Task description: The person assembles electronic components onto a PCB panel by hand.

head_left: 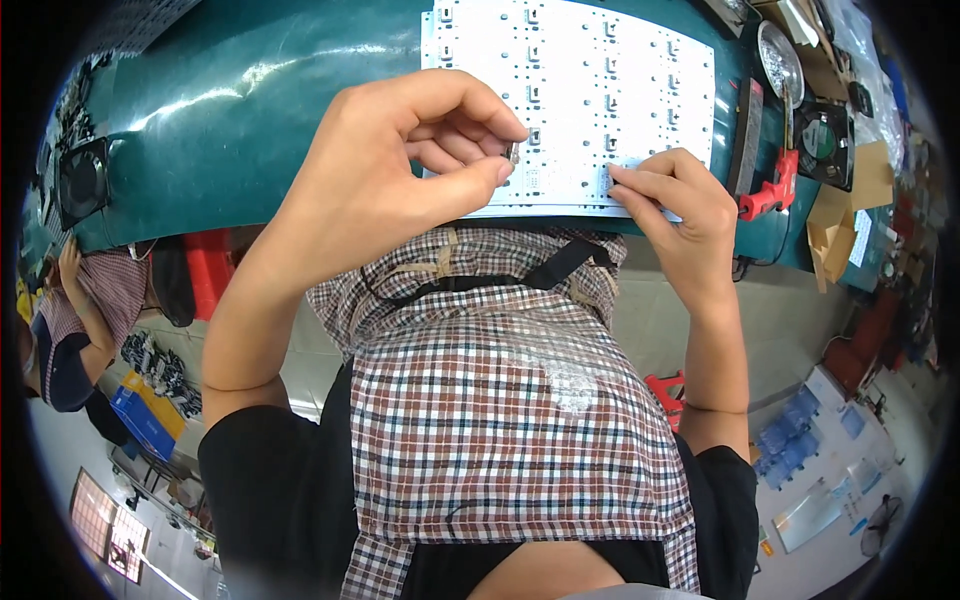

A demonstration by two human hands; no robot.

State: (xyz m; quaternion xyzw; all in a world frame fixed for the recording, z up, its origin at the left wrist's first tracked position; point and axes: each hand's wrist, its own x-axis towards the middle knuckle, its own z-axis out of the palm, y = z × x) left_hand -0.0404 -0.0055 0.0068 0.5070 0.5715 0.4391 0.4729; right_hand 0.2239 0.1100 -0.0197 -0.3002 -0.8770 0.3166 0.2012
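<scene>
A white circuit board panel (570, 80) with rows of small black components lies on the green table in front of me. Over its left near part is my left hand (410, 160), thumb and index finger pinched around a small part with a metallic glint (514, 155). The rest of that hand's fingers are curled, and what else they may hold is hidden. My right hand (685, 205) is closed at the board's near right edge. Its thumb and index fingertip pinch a tiny dark component (612, 180) at the board surface; its exact kind is too small to make out.
Right of the board lie a red-handled tool (772, 190), a metal bowl (780, 60), a black fan (825, 145) and an open cardboard box (840, 220). Another black fan (82, 182) stands at the table's left end, near a co-worker's arm (90, 310).
</scene>
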